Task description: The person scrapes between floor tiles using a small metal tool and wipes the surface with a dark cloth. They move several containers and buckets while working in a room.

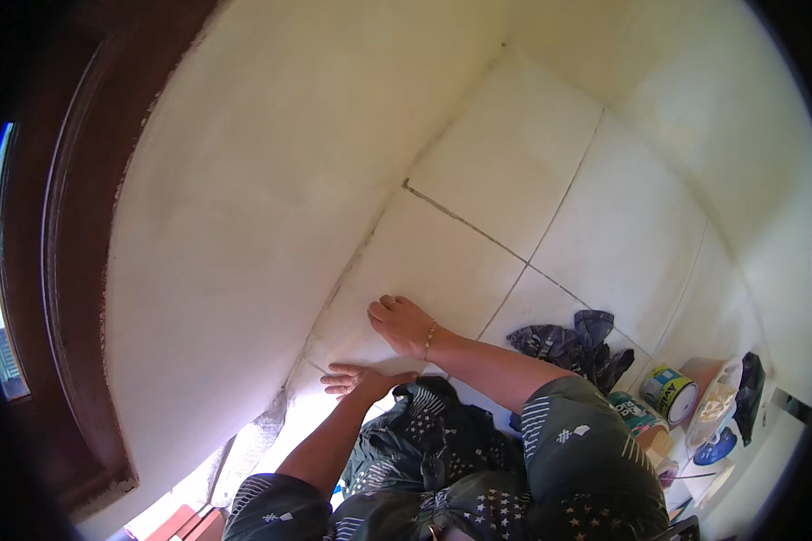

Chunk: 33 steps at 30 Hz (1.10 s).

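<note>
My left hand (360, 380) rests on the pale floor tiles (412, 250) near the foot of the wall, its fingers spread and nothing seen in them. Just beyond it, my right hand (400, 326) is lowered to the same tile with curled fingers. A bracelet (430, 341) circles that wrist. Whether something small lies under those fingers is hidden. Dark grout lines (529, 263) cross between the tiles, and a grimy joint (352, 264) follows the base of the cream wall (243, 223).
Right of my right arm lies a crumpled black plastic bag (561, 343). Beyond are a paint can (669, 394), a green-labelled container (632, 414), a pale tub (729, 370) and a blue lid (715, 448). A dark wooden frame (84, 270) edges the wall at left.
</note>
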{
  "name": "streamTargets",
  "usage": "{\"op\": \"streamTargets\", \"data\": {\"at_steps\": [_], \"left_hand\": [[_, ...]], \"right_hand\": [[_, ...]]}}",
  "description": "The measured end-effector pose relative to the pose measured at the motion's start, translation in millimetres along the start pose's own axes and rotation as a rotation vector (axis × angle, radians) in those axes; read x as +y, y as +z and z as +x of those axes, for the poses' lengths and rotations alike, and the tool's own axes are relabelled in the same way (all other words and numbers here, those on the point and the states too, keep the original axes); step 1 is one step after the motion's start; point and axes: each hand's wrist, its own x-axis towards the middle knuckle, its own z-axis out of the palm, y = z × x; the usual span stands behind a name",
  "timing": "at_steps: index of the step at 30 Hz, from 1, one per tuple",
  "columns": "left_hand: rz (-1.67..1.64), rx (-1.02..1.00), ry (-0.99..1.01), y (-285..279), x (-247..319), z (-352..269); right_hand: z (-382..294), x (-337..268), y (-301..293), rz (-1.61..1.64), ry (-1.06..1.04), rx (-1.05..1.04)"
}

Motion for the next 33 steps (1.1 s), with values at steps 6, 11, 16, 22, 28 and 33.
{"op": "streamTargets", "data": {"at_steps": [6,11,16,22,28,33], "left_hand": [[0.038,0.024,-0.001,5,16,-9],[0.074,-0.006,-0.047,17,27,-10],[0.046,0.017,-0.014,9,12,-1],[0.069,0.017,-0.038,4,21,-15],[0.038,0.044,-0.067,-1,6,-1],[0.045,0.039,-0.03,0,9,-3]], "right_hand": [[2,129,-112,-0.319,0.498,0.536],[-26,81,2,-0.09,0.285,0.467],[-119,70,9,0.034,0.068,0.47],[-122,171,-114,-0.365,0.692,0.843],[-122,18,-2,0.117,-0.04,0.317],[-78,156,-103,-0.426,0.56,0.599]]}}
